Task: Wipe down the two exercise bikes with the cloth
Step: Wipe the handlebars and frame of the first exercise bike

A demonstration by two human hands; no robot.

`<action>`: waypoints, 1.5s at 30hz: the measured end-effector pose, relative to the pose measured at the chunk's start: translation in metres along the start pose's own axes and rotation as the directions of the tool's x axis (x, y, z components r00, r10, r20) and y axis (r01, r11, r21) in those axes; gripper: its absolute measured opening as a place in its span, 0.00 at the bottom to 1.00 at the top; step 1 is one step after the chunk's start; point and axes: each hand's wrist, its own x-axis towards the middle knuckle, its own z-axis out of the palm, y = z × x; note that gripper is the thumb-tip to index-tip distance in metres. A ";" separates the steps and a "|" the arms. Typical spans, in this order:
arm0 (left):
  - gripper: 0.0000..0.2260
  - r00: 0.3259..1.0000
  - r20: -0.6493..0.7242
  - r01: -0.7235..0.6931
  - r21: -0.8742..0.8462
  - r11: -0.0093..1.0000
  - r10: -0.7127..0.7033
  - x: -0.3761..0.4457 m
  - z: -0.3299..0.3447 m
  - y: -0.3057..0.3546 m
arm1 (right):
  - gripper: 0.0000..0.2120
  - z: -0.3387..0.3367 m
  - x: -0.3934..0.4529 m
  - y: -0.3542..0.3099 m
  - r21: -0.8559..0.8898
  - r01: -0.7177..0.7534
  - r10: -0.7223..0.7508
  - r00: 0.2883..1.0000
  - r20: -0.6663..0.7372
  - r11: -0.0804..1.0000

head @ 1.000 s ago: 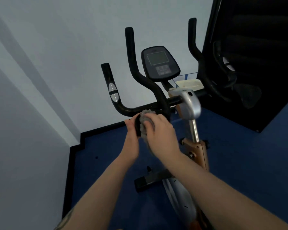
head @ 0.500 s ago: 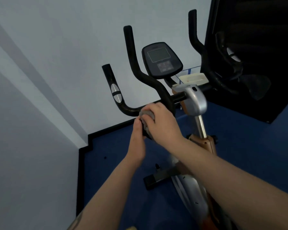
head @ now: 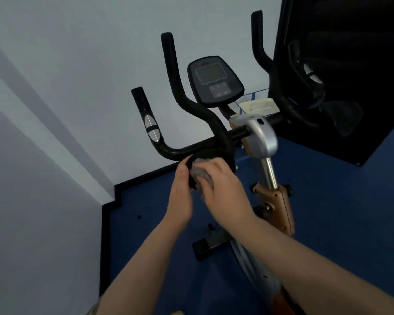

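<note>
A blue floor (head: 328, 223) runs under the exercise bike (head: 263, 142), edged by a black skirting (head: 132, 183) where it meets the pale grey-white wall (head: 77, 64) behind the bike. To the right of the bike stands a large black panel (head: 350, 53), dark enough that its detail is hard to read. The bike has black, foam-covered handlebars (head: 175, 87) with several upright prongs, a silver pulse pad (head: 152, 130) on the outer left prong, a dark console (head: 215, 80) with a grey screen between the prongs, a silver clamp housing on a chrome post, and a tan frame lower down. The grey, fuzzy cloth (head: 200, 175) sits at the near lower end of the left handlebar, below the console. The right hand (head: 223, 185) is curled over the cloth, pressing it to the bar. The left hand (head: 182, 194) is closed around the same bar end, just left of the cloth.
</note>
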 end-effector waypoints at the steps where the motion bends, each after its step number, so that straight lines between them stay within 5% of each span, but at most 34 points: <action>1: 0.18 1.000 0.005 -0.006 0.013 1.000 0.006 0.002 -0.003 0.003 | 0.14 -0.007 -0.008 0.005 -0.019 0.021 -0.020 0.999 0.039 1.000; 3: 0.16 1.000 -0.017 -0.013 0.065 0.998 0.014 0.009 -0.006 0.011 | 0.13 -0.023 -0.008 0.010 -0.028 0.048 -0.048 0.998 0.029 0.998; 8: 0.11 0.999 0.005 -0.040 0.494 0.869 0.043 0.040 0.001 0.034 | 0.13 -0.049 0.030 0.011 0.079 0.015 0.011 0.948 -0.320 0.997; 13: 0.11 0.990 0.028 -0.121 0.669 0.733 0.138 0.049 0.014 0.034 | 0.10 -0.031 0.041 0.027 0.127 -0.204 0.225 0.956 -0.187 0.971; 19: 0.11 0.986 -0.015 -0.128 0.568 0.813 0.165 0.047 0.011 0.025 | 0.18 -0.025 0.011 0.046 0.170 -0.304 0.329 0.933 -0.143 0.937; 25: 0.11 0.988 -0.049 -0.103 0.504 0.857 0.147 0.046 0.014 0.027 | 0.15 -0.011 0.030 0.034 0.194 -0.297 0.343 0.898 -0.276 0.935; 28: 0.11 0.987 -0.061 -0.101 0.506 0.857 0.152 0.044 0.013 0.026 | 0.20 -0.006 0.003 0.037 0.248 -0.325 0.371 0.914 -0.167 0.913; 33: 0.11 0.987 -0.095 -0.069 0.493 0.867 0.133 0.045 0.015 0.026 | 0.20 -0.015 0.026 0.047 0.009 -0.310 0.309 0.944 -0.114 0.951; 37: 0.11 0.983 -0.129 -0.055 0.463 0.885 0.129 0.042 0.016 0.025 | 0.11 0.007 -0.002 0.035 0.270 -0.342 0.407 0.883 -0.235 0.900; 41: 0.10 0.988 -0.105 -0.054 0.460 0.886 0.114 0.042 0.015 0.026 | 0.17 -0.012 0.022 0.038 0.057 -0.324 0.328 0.937 -0.121 0.944; 45: 0.10 0.986 -0.127 -0.047 0.426 0.904 0.112 0.043 0.016 0.025 | 0.23 -0.013 0.035 0.036 0.077 -0.313 0.322 0.897 -0.303 0.947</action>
